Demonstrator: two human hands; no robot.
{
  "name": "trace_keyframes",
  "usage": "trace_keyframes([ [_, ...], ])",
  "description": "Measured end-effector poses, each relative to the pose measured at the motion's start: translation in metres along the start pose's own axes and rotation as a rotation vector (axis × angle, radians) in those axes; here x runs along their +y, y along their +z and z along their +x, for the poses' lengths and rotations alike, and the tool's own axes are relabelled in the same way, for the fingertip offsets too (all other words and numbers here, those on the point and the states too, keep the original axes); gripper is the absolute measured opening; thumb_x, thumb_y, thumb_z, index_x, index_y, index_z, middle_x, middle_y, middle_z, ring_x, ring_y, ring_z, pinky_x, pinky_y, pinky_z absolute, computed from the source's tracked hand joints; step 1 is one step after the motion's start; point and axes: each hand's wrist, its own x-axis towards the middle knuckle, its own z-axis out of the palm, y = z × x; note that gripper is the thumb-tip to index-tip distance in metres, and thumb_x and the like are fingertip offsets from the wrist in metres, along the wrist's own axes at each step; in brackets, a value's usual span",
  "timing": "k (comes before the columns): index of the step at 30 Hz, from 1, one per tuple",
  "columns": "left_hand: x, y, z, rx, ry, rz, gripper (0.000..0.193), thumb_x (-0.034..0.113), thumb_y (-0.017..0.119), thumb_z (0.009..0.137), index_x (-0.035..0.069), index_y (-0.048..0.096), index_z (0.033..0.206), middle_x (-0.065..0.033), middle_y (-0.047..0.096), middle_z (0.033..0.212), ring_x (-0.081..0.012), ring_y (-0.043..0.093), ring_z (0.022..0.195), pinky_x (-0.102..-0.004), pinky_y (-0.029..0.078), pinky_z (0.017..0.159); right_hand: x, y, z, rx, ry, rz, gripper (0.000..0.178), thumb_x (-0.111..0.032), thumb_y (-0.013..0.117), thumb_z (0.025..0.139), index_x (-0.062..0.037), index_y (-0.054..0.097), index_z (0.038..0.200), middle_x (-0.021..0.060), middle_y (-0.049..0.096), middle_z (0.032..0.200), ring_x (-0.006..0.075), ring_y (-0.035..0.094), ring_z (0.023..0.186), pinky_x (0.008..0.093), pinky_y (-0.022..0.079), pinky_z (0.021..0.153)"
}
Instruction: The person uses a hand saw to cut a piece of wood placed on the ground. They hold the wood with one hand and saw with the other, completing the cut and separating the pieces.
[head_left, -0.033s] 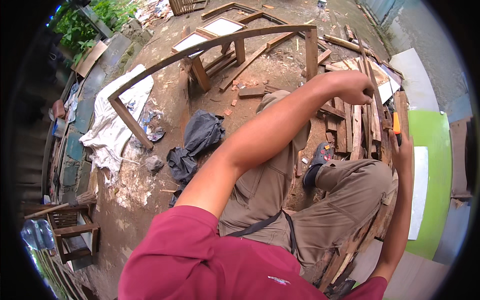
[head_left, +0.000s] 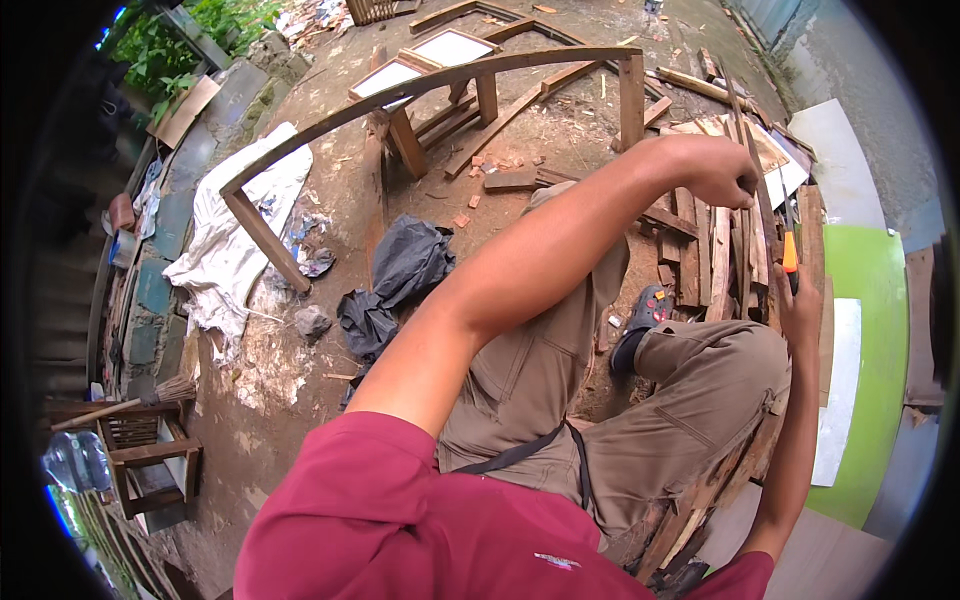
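My left hand (head_left: 722,177) reaches out across my bent knee, its fingers curled closed at a long, thin, dark wooden strip (head_left: 762,205). The strip runs away from me over a pile of wood; the exact contact is partly hidden by the hand. To the right, my right hand (head_left: 799,312) is wrapped round a hand tool (head_left: 790,252) with an orange and black handle. A narrow metal blade reaches forward from that handle, beside the strip. I cannot tell the tool's exact kind.
Loose wooden pieces (head_left: 688,265) lie beyond my right shoe (head_left: 651,308). A large wooden frame (head_left: 400,88) stands ahead, with a black plastic sheet (head_left: 412,262) and white cloth (head_left: 250,200) to its near left. A green board (head_left: 875,370) lies at right; a small wooden chair (head_left: 150,455) at left.
The view has shifted a little, so the surroundings sit slightly farther right. Against them, the orange-handled tool has moved slightly left and nearer. My left hand keeps its closed pose.
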Motion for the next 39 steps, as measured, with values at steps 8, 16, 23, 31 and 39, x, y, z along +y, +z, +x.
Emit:
trace_keyframes([
  [8, -0.160, 0.006, 0.018, -0.199, -0.310, 0.234, 0.043, 0.041, 0.068, 0.093, 0.000, 0.069, 0.105, -0.0180, 0.073, 0.105, -0.0344, 0.070, 0.094, -0.0430, 0.055, 0.084, 0.100, 0.223, -0.003, -0.041, 0.056, -0.180, 0.045, -0.037, 0.070, 0.092, -0.0004, 0.055, 0.114, 0.0244, 0.066, 0.102, 0.0435, 0.065, 0.093, 0.0515, 0.051, 0.076],
  [16, -0.312, 0.130, 0.030, -0.558, -0.290, 0.547, 0.061, 0.035, 0.072, 0.087, 0.007, 0.051, 0.137, -0.0155, 0.051, 0.142, -0.0305, 0.048, 0.135, -0.0544, 0.039, 0.108, 0.153, 0.326, -0.046, -0.201, 0.095, -0.333, 0.044, -0.042, 0.078, 0.081, -0.0053, 0.056, 0.095, 0.0131, 0.061, 0.089, 0.0315, 0.065, 0.083, 0.0436, 0.051, 0.074],
  [23, -0.393, 0.228, 0.069, -0.261, -0.194, 0.594, 0.077, 0.062, 0.060, 0.090, 0.004, 0.047, 0.140, -0.0165, 0.052, 0.140, -0.0318, 0.050, 0.131, -0.0573, 0.037, 0.109, 0.130, 0.306, -0.003, -0.481, 0.087, -0.363, 0.041, -0.032, 0.076, 0.085, 0.0011, 0.061, 0.103, 0.0172, 0.062, 0.100, 0.0344, 0.060, 0.101, 0.0455, 0.047, 0.089],
  [31, -0.432, 0.241, 0.095, -0.320, -0.362, 0.171, 0.060, 0.057, 0.047, 0.101, -0.001, 0.062, 0.105, -0.0244, 0.066, 0.101, -0.0441, 0.064, 0.094, -0.0524, 0.050, 0.086, 0.147, 0.345, 0.163, -0.011, -0.171, -0.159, 0.069, -0.033, 0.076, 0.086, 0.0003, 0.048, 0.140, 0.0206, 0.053, 0.137, 0.0368, 0.046, 0.134, 0.0456, 0.032, 0.116],
  [39, -0.453, 0.226, 0.071, -0.618, -0.621, -0.160, 0.065, 0.060, 0.039, 0.104, 0.004, 0.069, 0.121, -0.0191, 0.074, 0.100, -0.0308, 0.069, 0.089, -0.0442, 0.051, 0.086, 0.152, 0.381, 0.165, -0.239, -0.183, -0.234, 0.067, -0.040, 0.075, 0.085, -0.0069, 0.053, 0.139, 0.0162, 0.054, 0.133, 0.0329, 0.047, 0.133, 0.0523, 0.030, 0.113],
])
